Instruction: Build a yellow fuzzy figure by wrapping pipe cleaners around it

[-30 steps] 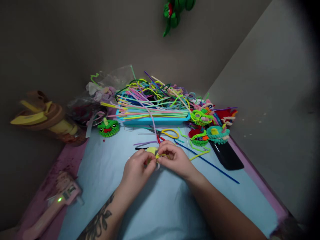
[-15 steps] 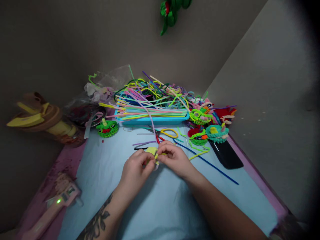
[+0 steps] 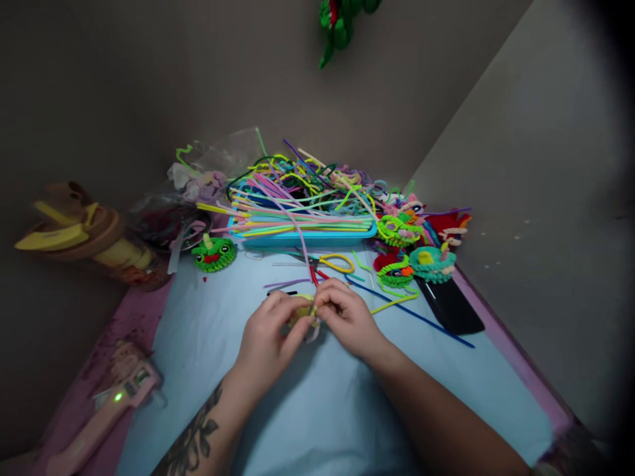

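Note:
My left hand point(image 3: 270, 334) and my right hand point(image 3: 347, 317) meet over the light blue mat point(image 3: 317, 410), fingers pinched together on a small yellow-green pipe-cleaner piece point(image 3: 301, 316). Most of that piece is hidden by my fingers. Just beyond my hands lie scissors with yellow handles point(image 3: 333, 264) and a long dark blue pipe cleaner point(image 3: 421, 318).
A blue tray point(image 3: 302, 238) heaped with coloured pipe cleaners stands at the back. Finished fuzzy figures point(image 3: 411, 254) cluster at the right, a green one point(image 3: 214, 253) at the left. A black flat object point(image 3: 449, 305) lies right. A pink glue gun point(image 3: 106, 410) rests at the near left.
My left fingers have closed further over the yellow-green piece, which now shows less. Both hands stay in the same spot.

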The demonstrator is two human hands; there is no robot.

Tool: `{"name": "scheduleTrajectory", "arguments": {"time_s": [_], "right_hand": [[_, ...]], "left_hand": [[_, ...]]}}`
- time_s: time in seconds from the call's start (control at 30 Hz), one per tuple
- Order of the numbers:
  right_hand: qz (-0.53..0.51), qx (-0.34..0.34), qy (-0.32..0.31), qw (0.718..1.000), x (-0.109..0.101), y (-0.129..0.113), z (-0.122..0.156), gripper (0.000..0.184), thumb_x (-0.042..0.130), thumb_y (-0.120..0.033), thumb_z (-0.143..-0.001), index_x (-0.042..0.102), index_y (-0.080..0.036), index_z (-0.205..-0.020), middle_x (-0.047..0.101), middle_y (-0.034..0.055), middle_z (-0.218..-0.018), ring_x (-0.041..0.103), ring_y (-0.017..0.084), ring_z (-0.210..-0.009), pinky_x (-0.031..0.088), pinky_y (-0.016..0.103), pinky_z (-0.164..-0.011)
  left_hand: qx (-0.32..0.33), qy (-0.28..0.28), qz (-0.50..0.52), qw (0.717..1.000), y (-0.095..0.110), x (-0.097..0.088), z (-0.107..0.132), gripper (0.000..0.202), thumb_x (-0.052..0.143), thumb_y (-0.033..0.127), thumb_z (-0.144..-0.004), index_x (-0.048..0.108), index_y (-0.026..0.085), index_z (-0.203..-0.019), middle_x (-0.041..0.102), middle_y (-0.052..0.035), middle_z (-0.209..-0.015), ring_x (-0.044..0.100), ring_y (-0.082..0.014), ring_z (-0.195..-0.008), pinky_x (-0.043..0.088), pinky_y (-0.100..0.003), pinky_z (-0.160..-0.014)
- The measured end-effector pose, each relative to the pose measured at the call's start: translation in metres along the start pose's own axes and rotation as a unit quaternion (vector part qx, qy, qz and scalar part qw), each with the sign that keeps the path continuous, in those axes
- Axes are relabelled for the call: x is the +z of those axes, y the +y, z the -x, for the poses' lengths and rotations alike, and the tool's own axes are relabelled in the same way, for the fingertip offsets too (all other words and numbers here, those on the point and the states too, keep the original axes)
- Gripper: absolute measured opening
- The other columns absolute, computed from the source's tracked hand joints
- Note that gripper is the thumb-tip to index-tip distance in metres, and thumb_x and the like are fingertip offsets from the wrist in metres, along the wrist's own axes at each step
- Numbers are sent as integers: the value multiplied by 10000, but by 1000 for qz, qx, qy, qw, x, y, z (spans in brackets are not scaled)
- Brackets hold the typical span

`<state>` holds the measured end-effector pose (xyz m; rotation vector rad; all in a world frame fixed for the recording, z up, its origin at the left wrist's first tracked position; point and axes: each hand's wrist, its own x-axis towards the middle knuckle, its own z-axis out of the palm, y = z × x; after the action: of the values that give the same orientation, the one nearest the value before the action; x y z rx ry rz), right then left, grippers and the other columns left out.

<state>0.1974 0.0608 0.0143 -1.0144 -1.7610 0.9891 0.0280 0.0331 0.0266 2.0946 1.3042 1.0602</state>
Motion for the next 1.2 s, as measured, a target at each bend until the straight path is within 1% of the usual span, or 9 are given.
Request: {"name": "scheduleTrajectory", "arguments": {"time_s": [0.07, 0.1, 0.2, 0.37, 0.6, 0.8, 0.97, 1.07, 1.2], "right_hand": [[-4, -2, -10, 1000, 0, 2, -1, 112, 524, -106, -789, 567, -179, -716, 514, 25, -819, 523, 130, -741, 419, 243, -644], [-8, -4, -13, 1000, 0, 3, -2, 118, 520, -105, -792, 569, -179, -715, 515, 25, -817, 524, 130, -744, 424, 247, -658], [-15, -2, -15, 1000, 1, 6, -2, 131, 515, -99, -797, 585, -182, -725, 520, 24, -821, 530, 133, -761, 429, 254, -677], [-27, 25, -19, 999, 0, 7, 0, 111, 559, -116, -778, 631, -199, -762, 529, 25, -844, 539, 142, -792, 437, 257, -665], [-29, 34, -25, 999, -2, 4, -3, 100, 593, -121, -748, 656, -199, -745, 552, 23, -818, 557, 147, -784, 454, 286, -713], [-21, 34, -26, 999, -1, 2, -3, 99, 600, -104, -746, 649, -190, -738, 553, 26, -822, 562, 148, -802, 446, 288, -737], [-8, 34, -38, 999, -3, 2, -2, 105, 595, -113, -755, 657, -197, -763, 543, 25, -845, 554, 141, -786, 447, 269, -690], [6, 27, -51, 998, -4, 0, -2, 118, 583, -111, -761, 655, -203, -752, 542, 20, -828, 544, 135, -750, 446, 263, -666], [20, -4, -64, 998, -4, -4, -2, 138, 574, -96, -764, 654, -204, -736, 548, 20, -813, 546, 138, -750, 445, 270, -677]], "left_hand": [[67, 21, -40, 997, -2, 0, 1, 269, 538, 173, -849, 612, 228, -1102, 555, -27, -805, 514, -131, -739, 421, -236, -650], [96, 26, -66, 993, -3, 0, 1, 297, 533, 161, -852, 607, 244, -1128, 559, -27, -805, 505, -130, -736, 418, -238, -651], [138, 33, -122, 982, -5, 0, 0, 284, 524, 157, -861, 627, 250, -1108, 586, -27, -809, 490, -125, -711, 414, -239, -643], [127, 35, -163, 978, -6, 1, -1, 242, 522, 203, -870, 643, 242, -1076, 614, -36, -813, 516, -134, -731, 424, -234, -640], [134, 49, -203, 969, -8, 2, -1, 133, 548, 233, -857, 663, 197, -912, 627, -45, -798, 524, -150, -730, 427, -245, -637], [113, 30, -206, 971, -9, 0, -1, 126, 554, 269, -853, 644, 187, -888, 632, -46, -826, 532, -170, -761, 429, -265, -655], [103, -7, -163, 981, -9, -5, -4, 155, 482, 192, -883, 631, 193, -926, 627, -46, -873, 532, -166, -807, 439, -274, -705], [92, -31, -166, 981, -8, -6, -5, 167, 452, 167, -886, 618, 186, -900, 618, -52, -887, 526, -172, -819, 442, -283, -705], [90, -53, -176, 979, -8, -6, -5, 166, 445, 146, -878, 607, 173, -851, 603, -64, -878, 514, -175, -804, 435, -281, -684]]}}
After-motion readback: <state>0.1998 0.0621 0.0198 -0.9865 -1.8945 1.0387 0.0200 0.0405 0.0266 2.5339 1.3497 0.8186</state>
